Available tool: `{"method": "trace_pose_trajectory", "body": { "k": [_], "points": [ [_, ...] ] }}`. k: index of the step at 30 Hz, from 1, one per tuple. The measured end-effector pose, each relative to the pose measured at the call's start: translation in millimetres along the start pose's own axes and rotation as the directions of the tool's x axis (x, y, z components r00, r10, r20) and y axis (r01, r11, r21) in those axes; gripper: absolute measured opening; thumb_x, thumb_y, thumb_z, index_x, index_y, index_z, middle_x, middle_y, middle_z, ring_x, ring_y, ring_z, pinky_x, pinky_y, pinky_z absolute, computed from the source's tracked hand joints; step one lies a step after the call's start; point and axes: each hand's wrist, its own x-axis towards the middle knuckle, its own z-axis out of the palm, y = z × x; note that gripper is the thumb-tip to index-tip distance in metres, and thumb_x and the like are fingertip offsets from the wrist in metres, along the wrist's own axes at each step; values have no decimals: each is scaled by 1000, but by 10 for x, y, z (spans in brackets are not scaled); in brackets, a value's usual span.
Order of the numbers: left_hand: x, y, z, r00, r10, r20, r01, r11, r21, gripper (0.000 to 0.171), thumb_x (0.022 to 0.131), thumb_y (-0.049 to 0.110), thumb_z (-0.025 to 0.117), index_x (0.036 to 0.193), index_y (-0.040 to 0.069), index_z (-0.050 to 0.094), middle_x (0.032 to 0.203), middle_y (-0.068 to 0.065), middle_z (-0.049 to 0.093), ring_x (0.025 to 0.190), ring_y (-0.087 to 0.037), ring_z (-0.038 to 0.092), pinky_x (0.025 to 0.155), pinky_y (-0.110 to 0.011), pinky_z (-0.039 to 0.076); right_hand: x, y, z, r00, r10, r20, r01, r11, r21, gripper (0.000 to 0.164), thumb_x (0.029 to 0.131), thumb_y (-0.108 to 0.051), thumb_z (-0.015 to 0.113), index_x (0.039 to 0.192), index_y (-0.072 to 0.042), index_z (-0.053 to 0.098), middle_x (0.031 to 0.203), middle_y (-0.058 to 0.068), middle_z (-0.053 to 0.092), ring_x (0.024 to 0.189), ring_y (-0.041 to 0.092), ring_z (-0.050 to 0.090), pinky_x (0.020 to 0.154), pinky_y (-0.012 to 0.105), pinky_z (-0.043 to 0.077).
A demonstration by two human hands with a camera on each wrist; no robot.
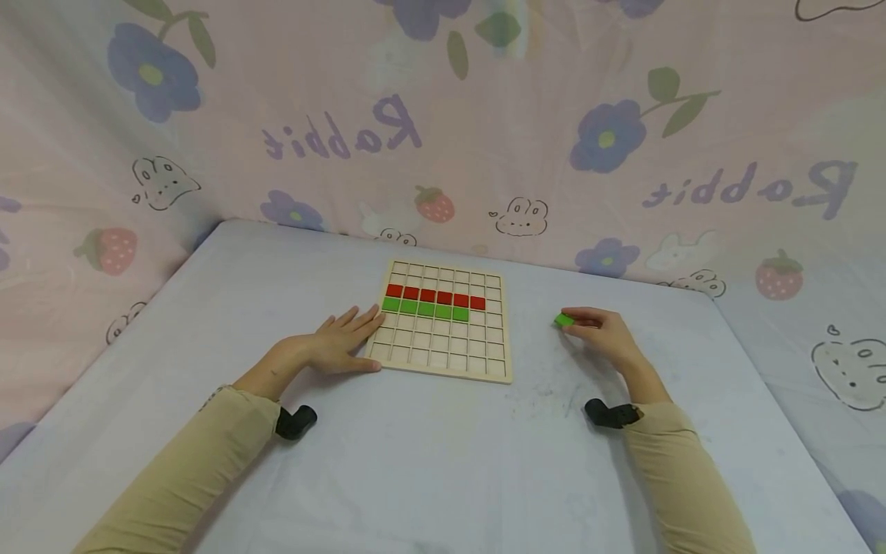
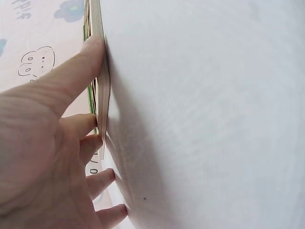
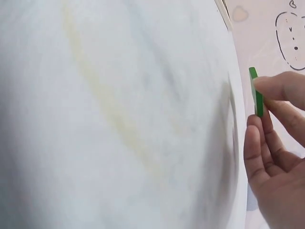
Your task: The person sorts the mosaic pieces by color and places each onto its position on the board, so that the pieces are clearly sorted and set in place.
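A square wooden grid board (image 1: 443, 346) lies on the white table. One of its rows holds several red tiles (image 1: 428, 295), and the row just below holds several green tiles (image 1: 426, 308). My left hand (image 1: 339, 345) rests flat at the board's left side, fingers spread, with thumb and fingertips at its edge; the left wrist view shows the thumb (image 2: 81, 67) along the wooden rim. To the right of the board, my right hand (image 1: 605, 335) pinches a green tile (image 3: 256, 91) between thumb and fingers, held above the table surface.
The white table (image 1: 429, 477) reaches out on all sides of the board. Behind it hangs a printed cloth (image 1: 484, 138) with flowers and rabbits. A black wrist mount (image 1: 296, 422) sits at the left cuff, another black mount (image 1: 612, 414) at the right.
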Motion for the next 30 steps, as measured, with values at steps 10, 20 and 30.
{"method": "trace_pose_trajectory", "body": {
  "k": [10,20,30],
  "points": [
    [-19,19,-14,1000,-3,6,3,1000,-5,84,95,43,56,154,6,9,161,-17,-1,145,-45,-5,114,-64,-1,24,-102,104,999,-31,8,31,999,15,45,90,-22,68,129,-2,59,126,21,60,97,2,55,78,14,45],
    [-16,10,-9,1000,0,1,0,1000,-12,84,95,43,56,154,5,10,161,-17,-1,145,-45,-4,114,-65,-1,41,-170,178,999,-40,24,40,999,11,44,90,-20,68,130,-3,59,126,20,61,107,19,56,82,19,45],
    [-20,15,-9,1000,7,0,-7,1000,-4,84,95,43,56,154,5,10,161,-17,0,145,-46,-4,114,-65,0,82,-252,290,998,-52,32,51,998,23,43,89,-19,69,128,-3,61,125,20,61,109,25,57,77,17,46]
  ]
}}
